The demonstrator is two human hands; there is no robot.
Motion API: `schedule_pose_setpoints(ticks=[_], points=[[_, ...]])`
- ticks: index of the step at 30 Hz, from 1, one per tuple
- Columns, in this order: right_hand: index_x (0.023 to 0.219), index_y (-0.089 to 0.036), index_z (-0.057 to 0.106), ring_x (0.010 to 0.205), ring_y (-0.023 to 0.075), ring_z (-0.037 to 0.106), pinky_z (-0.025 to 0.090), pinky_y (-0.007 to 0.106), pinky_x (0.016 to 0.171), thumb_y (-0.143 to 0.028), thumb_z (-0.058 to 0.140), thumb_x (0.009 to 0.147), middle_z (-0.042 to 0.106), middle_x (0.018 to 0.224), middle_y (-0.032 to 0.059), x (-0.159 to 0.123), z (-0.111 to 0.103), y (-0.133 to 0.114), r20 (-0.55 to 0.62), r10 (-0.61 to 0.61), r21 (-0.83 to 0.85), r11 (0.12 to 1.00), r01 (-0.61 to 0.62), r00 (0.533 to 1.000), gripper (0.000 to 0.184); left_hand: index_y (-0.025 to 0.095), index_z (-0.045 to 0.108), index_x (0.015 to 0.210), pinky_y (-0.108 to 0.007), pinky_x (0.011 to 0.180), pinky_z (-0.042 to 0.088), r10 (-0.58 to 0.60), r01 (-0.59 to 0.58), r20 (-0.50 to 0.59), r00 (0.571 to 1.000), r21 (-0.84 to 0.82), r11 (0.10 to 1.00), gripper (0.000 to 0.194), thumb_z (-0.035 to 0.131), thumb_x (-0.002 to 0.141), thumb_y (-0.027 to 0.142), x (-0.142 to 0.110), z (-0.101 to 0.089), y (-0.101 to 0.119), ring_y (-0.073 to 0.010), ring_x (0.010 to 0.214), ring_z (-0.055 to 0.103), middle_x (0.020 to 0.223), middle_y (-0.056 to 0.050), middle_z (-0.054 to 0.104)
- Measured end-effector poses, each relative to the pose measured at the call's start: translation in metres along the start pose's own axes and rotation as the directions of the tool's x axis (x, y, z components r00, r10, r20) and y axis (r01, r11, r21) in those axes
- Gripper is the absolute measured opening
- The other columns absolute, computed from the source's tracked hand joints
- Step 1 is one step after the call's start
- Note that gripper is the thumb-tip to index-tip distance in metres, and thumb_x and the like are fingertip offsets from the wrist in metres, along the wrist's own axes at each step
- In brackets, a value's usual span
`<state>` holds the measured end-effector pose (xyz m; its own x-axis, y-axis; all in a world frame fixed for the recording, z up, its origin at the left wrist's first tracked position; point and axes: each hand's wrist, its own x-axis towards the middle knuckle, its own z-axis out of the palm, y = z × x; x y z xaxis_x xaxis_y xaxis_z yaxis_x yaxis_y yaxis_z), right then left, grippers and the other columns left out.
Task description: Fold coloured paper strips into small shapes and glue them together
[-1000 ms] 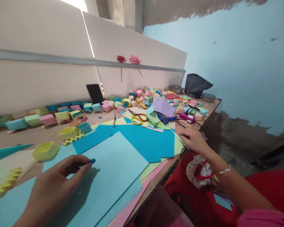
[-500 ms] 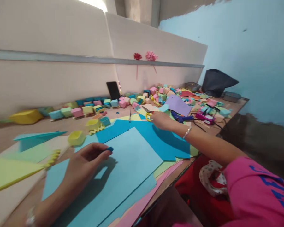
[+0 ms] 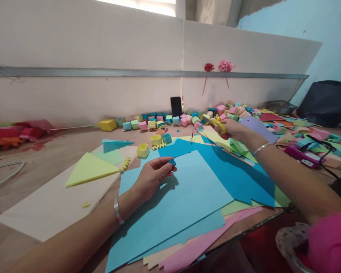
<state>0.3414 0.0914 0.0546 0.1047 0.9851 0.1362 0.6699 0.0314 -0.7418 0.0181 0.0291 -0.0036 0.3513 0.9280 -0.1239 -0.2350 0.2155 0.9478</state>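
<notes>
My left hand (image 3: 152, 176) pinches a small blue folded paper piece (image 3: 172, 162) between thumb and fingertips. It hovers over a stack of light blue sheets (image 3: 187, 193), where its shadow falls. Farther off to the right, my right hand (image 3: 233, 129) is closed on the handles of yellow-and-red scissors (image 3: 218, 124), with the blades aimed left toward the paper boxes. Beneath my right forearm lies a darker blue sheet (image 3: 233, 172). Small yellow paper boxes (image 3: 143, 150) sit just beyond my left hand.
Small coloured paper boxes (image 3: 152, 124) line the wall, with a black phone (image 3: 176, 106) leaning there. On the right are a purple sheet (image 3: 257, 127) and a magenta power strip (image 3: 302, 156) with black cords. A yellow folded paper (image 3: 91, 170) lies left. The table edge (image 3: 244, 233) runs along the front right.
My right hand has gone from the table's right edge to the scissors and picked them up. My left hand keeps its blue piece. The view has turned left.
</notes>
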Motion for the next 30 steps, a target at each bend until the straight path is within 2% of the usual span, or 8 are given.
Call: schedule_pose_setpoints(ticks=[4,6,8,11,16,20,24,30], points=[[0.115,-0.021,0.055,0.058,0.0119,0.052,0.043,0.023,0.053,-0.036,0.065,0.079,0.058,0.074,-0.0007,-0.056,0.001,-0.016,-0.005,-0.234,0.18,0.956,0.231,0.972,0.04,0.019,0.067,0.095,-0.02,0.062,0.051,0.035,-0.034,0.014,0.999,-0.051,0.998,0.037,0.086,0.064,0.027,-0.001,0.0,0.001,-0.013,0.077,0.068,0.077,0.0,0.069],[0.114,-0.021,0.057,0.061,0.0149,0.056,0.046,0.025,0.054,-0.031,0.062,0.08,0.061,0.075,0.0013,-0.088,0.011,-0.021,0.067,-0.317,0.099,0.946,0.31,0.946,0.036,0.02,0.065,0.09,-0.019,0.061,0.051,0.056,-0.055,0.017,0.998,-0.077,0.995,0.032,0.085,0.065,0.025,-0.002,0.001,0.001,-0.0123,0.077,0.068,0.077,0.002,0.068],[0.129,-0.021,0.05,0.084,0.0203,0.062,0.052,0.03,0.07,-0.024,0.057,0.082,0.064,0.096,0.0078,-0.116,0.026,-0.024,0.206,-0.456,0.041,0.888,0.458,0.866,0.047,0.019,0.063,0.087,-0.018,0.061,0.05,0.069,-0.068,0.015,0.997,-0.086,0.994,0.029,0.084,0.067,0.025,-0.003,0.001,0.001,-0.0114,0.077,0.067,0.079,0.002,0.068],[0.14,-0.023,0.042,0.117,0.0273,0.053,0.048,0.041,0.094,-0.007,0.053,0.076,0.057,0.122,0.0127,-0.143,0.051,-0.028,0.291,-0.538,-0.044,0.819,0.572,0.791,0.068,0.019,0.062,0.087,-0.019,0.063,0.051,0.122,-0.121,0.013,0.992,-0.063,0.991,0.026,0.082,0.071,0.024,-0.005,0.002,-0.001,-0.0111,0.075,0.067,0.083,0.001,0.069],[0.139,-0.017,0.046,0.111,0.0307,0.05,0.048,0.048,0.088,0.001,0.048,0.071,0.053,0.116,0.0166,-0.16,0.079,-0.027,0.199,-0.469,-0.307,0.804,0.509,0.86,0.07,0.019,0.061,0.08,-0.018,0.057,0.051,0.148,-0.15,-0.051,0.988,-0.048,0.988,0.026,0.083,0.068,0.023,-0.007,0.004,-0.003,-0.0096,0.068,0.064,0.081,0.002,0.067],[0.139,-0.016,0.045,0.104,0.0281,0.051,0.049,0.044,0.086,-0.003,0.053,0.074,0.052,0.113,0.0154,-0.165,0.085,-0.019,0.11,-0.49,-0.325,0.805,0.497,0.865,0.067,0.018,0.06,0.076,-0.018,0.059,0.053,0.113,-0.118,-0.066,0.991,-0.076,0.99,0.029,0.086,0.064,0.019,-0.008,0.006,-0.002,-0.0097,0.069,0.064,0.078,0.003,0.065],[0.139,-0.017,0.046,0.102,0.0273,0.052,0.05,0.041,0.083,-0.003,0.052,0.076,0.054,0.11,0.0146,-0.166,0.087,-0.016,0.106,-0.524,-0.344,0.778,0.526,0.845,0.065,0.018,0.062,0.077,-0.017,0.058,0.05,0.103,-0.104,-0.018,0.995,-0.064,0.993,0.023,0.083,0.067,0.019,-0.007,0.005,-0.003,-0.0079,0.067,0.062,0.079,0.003,0.064],[0.139,-0.019,0.047,0.104,0.0269,0.053,0.051,0.041,0.085,-0.006,0.056,0.075,0.054,0.113,0.0142,-0.162,0.088,-0.012,0.086,-0.486,-0.291,0.822,0.489,0.87,0.066,0.019,0.065,0.081,-0.017,0.064,0.051,0.051,-0.048,0.021,0.998,-0.124,0.991,0.022,0.083,0.068,0.018,-0.005,0.0,-0.005,-0.0077,0.073,0.063,0.082,0.004,0.065]])
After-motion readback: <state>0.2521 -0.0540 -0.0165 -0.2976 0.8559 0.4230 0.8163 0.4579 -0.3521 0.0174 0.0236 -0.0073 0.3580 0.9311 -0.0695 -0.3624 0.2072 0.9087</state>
